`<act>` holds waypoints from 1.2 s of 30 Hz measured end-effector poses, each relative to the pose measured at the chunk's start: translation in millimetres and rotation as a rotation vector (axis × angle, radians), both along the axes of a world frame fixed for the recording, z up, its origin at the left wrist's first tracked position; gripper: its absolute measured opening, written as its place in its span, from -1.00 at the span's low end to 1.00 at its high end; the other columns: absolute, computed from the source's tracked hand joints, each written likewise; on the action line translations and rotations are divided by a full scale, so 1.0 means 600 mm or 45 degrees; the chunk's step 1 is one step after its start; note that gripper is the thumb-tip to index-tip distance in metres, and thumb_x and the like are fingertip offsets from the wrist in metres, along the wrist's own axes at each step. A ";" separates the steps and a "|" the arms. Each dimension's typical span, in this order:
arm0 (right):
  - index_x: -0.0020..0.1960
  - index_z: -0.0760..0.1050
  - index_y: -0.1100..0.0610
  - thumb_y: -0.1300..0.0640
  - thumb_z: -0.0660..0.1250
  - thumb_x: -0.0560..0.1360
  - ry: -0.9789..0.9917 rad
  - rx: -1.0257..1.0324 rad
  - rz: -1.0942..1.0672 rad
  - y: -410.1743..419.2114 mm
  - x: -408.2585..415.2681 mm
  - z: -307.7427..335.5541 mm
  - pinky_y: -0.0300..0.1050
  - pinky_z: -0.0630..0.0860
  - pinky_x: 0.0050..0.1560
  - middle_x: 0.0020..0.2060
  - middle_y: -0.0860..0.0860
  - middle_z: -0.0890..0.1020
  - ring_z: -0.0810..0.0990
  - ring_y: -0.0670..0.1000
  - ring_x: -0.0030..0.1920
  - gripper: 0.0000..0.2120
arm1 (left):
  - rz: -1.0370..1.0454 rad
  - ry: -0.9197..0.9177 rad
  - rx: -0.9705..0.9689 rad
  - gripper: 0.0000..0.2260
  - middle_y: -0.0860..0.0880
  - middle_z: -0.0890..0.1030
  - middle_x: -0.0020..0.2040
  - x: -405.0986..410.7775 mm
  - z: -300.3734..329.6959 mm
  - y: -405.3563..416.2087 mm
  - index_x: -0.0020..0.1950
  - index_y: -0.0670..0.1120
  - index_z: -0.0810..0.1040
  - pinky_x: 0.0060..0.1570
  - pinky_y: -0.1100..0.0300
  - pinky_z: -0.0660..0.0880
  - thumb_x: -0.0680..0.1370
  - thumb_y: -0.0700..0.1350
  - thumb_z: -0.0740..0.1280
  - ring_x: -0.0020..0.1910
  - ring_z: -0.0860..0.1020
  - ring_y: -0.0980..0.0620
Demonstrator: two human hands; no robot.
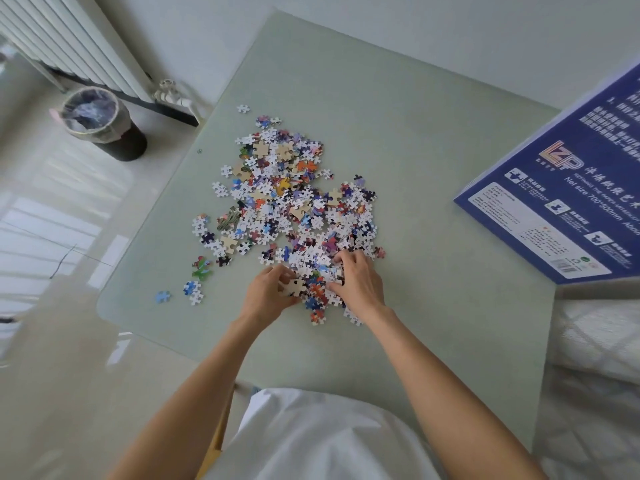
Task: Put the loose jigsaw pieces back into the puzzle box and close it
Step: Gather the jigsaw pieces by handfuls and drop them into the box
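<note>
A big heap of loose jigsaw pieces (287,202) lies spread over the middle of the pale green glass table (433,140). Both my hands are at the heap's near edge. My left hand (268,294) has its fingers curled round a clump of pieces, a pale piece showing between fingers and thumb. My right hand (358,284) cups the same clump from the right, fingers curled into the pieces. The blue puzzle box (561,188) lies at the table's right side, printed face up, partly out of view. Whether it is open cannot be seen.
A few stray pieces (194,289) lie left of the heap near the table's left edge. On the floor at the left stand a lined waste bin (104,123) and a white radiator (69,39). A quilted white surface (599,344) is at the right.
</note>
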State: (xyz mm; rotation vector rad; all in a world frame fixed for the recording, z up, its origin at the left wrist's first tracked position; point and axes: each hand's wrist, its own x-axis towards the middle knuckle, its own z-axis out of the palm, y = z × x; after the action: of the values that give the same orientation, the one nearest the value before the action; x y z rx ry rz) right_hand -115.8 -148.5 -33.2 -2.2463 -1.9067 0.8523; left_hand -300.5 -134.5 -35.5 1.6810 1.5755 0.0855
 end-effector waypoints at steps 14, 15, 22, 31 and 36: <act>0.15 0.47 0.18 0.08 0.39 0.47 0.107 0.145 -0.064 -0.006 0.010 0.000 -0.22 0.47 -0.10 0.04 0.05 0.56 0.54 0.00 -0.08 -0.69 | 0.062 -0.099 0.259 -0.79 -0.04 0.67 -0.11 0.014 0.032 0.025 0.05 -0.12 0.62 -0.17 0.27 0.42 0.44 -0.13 0.45 -0.18 0.59 0.03; 0.18 0.47 0.19 0.08 0.39 0.47 0.136 0.144 -0.099 -0.007 0.013 0.001 -0.21 0.46 -0.06 0.06 0.06 0.57 0.55 0.01 -0.03 -0.67 | 0.050 -0.107 0.254 -0.79 -0.04 0.67 -0.09 0.024 0.031 0.029 0.06 -0.12 0.61 -0.16 0.26 0.41 0.44 -0.13 0.44 -0.16 0.59 0.01; 0.16 0.51 0.19 0.08 0.41 0.45 0.289 0.184 -0.402 -0.006 0.049 0.016 -0.26 0.32 -0.01 0.08 0.07 0.60 0.54 0.04 0.08 -0.67 | -0.097 0.026 0.192 -0.53 -0.06 0.47 0.29 0.062 0.003 0.053 0.33 -0.04 0.43 0.22 0.03 0.39 0.44 -0.03 0.43 0.25 0.41 -0.06; 0.22 0.47 0.23 0.09 0.38 0.48 0.228 0.088 -0.553 0.027 0.087 0.010 -0.28 0.26 0.00 0.15 0.14 0.55 0.50 0.09 0.15 -0.63 | -0.179 0.272 0.133 -0.16 -0.12 0.25 0.35 0.075 0.000 0.042 0.47 -0.04 0.15 0.25 0.09 0.33 0.32 0.08 0.51 0.31 0.23 -0.09; 0.23 0.47 0.23 0.07 0.40 0.47 0.289 0.060 -0.473 0.016 0.062 0.007 -0.28 0.29 -0.02 0.11 0.14 0.57 0.52 0.09 0.10 -0.60 | -0.115 0.162 0.060 -0.25 -0.13 0.31 0.28 0.083 -0.002 0.045 0.43 -0.02 0.22 0.20 0.04 0.37 0.34 -0.02 0.52 0.21 0.34 -0.10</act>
State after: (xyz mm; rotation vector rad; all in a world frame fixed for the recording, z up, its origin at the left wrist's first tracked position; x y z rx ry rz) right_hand -78.3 -138.9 -29.3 -2.2578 -1.3433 0.9417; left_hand -250.5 -107.4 -36.5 1.8232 1.5982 -0.0313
